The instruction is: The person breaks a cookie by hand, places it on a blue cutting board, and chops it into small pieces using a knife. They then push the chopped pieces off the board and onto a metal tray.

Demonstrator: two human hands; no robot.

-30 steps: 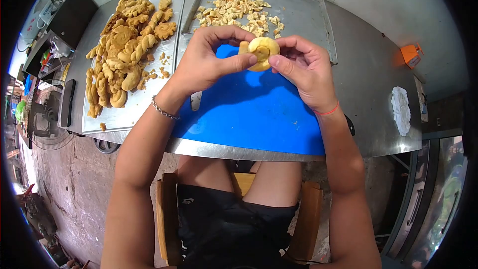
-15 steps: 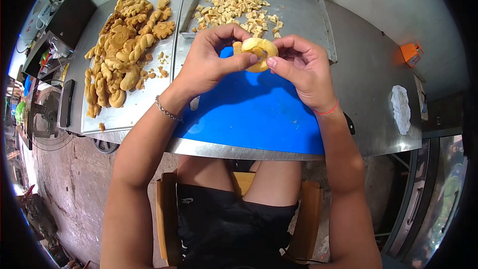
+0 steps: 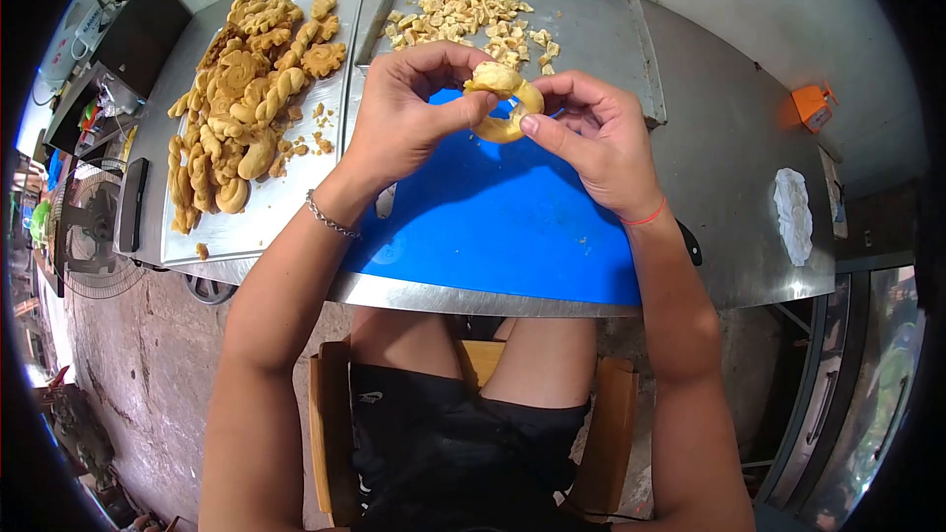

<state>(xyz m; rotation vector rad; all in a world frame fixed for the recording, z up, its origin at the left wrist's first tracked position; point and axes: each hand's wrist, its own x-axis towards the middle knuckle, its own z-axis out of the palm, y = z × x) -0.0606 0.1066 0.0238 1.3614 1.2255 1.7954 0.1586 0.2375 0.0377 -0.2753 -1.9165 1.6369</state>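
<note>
two hands (image 3: 414, 118) (image 3: 596, 138) pinching dough ring (image 3: 505, 103) — underside hidden, above blue mat (image 3: 493, 227)

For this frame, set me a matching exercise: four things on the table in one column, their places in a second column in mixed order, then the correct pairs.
Things:
1. dough ring
2. shaped pastries
3. cut dough bits
4. white cloth

Places:
A. heaped on the tray at the far left
B. lying alone on the bare metal table at the right
C. held by both hands above the blue mat
D. scattered on the far tray, beyond the hands

Pairs: 1-C, 2-A, 3-D, 4-B. The left hand and right hand each pinch the dough ring.
</note>
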